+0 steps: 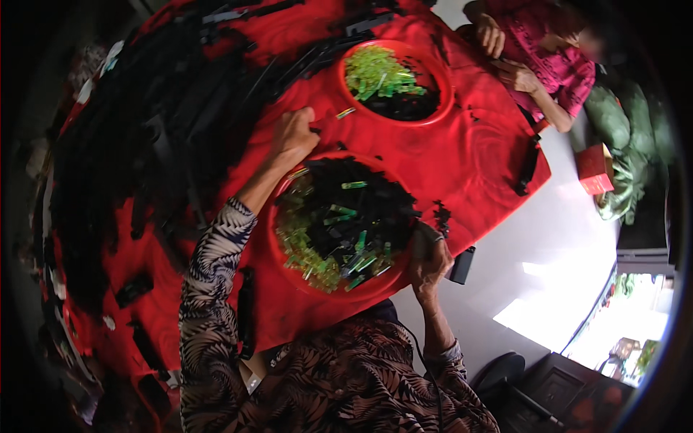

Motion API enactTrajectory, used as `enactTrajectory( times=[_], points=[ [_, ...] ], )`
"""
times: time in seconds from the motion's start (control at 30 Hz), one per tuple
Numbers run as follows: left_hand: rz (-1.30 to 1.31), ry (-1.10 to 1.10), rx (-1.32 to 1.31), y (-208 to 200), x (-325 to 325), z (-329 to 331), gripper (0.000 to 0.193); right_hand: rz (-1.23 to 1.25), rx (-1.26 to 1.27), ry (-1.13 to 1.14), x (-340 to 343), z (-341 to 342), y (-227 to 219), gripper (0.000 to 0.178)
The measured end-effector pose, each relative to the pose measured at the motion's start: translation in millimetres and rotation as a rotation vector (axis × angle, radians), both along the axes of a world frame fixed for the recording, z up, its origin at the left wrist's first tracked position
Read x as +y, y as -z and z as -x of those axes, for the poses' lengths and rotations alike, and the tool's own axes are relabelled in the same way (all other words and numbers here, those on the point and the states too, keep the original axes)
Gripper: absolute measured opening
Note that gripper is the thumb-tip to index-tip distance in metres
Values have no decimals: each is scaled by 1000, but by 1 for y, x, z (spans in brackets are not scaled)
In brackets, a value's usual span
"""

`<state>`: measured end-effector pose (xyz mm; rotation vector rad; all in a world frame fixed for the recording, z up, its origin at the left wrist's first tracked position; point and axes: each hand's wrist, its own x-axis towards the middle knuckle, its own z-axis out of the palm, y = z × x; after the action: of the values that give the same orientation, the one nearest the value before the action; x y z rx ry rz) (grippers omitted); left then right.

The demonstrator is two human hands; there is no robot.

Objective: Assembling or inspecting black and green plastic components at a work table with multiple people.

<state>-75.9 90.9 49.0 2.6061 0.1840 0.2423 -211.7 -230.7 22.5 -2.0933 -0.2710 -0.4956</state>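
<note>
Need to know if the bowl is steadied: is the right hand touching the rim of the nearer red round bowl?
Touching. The head view shows the right hand resting against the right rim of the nearer red round bowl, fingers overlapping it with no gap.

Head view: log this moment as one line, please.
left hand: on red cloth beyond near red bowl | right hand: at its rim | far red bowl: green pieces | co-worker's hands: apart

Person, seen from above: long-sleeved garment in a black-and-white zebra-like stripe print with brownish leaf shapes across the front. Left sleeve (pixel 213 289) reaches to the wrist; right sleeve (pixel 447 357) ends at a paler cuff. Left hand (pixel 292 133) and right hand (pixel 429 260) are bare, without gloves.
</note>
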Motion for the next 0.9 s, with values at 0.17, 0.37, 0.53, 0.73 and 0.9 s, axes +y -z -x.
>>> enactTrajectory(
  times=[0.17,0.37,0.53,0.73,0.9],
  points=[
    [79,18,90,3,-2,-8,27,15,3,25,-6,0,9,22],
    [40,30,74,6,-2,-3,20,-10,-8,1,-2,-1,7,25],
    [44,71,102,-1,-14,-5,12,3,-14,29,-5,1,6,19],
    [-20,112,76,-1,-8,1,11,-9,-2,19,-3,1,9,18],
    [-242,230,33,0,-11,0,17,-1,-18,25,-3,0,6,18]
  ],
)
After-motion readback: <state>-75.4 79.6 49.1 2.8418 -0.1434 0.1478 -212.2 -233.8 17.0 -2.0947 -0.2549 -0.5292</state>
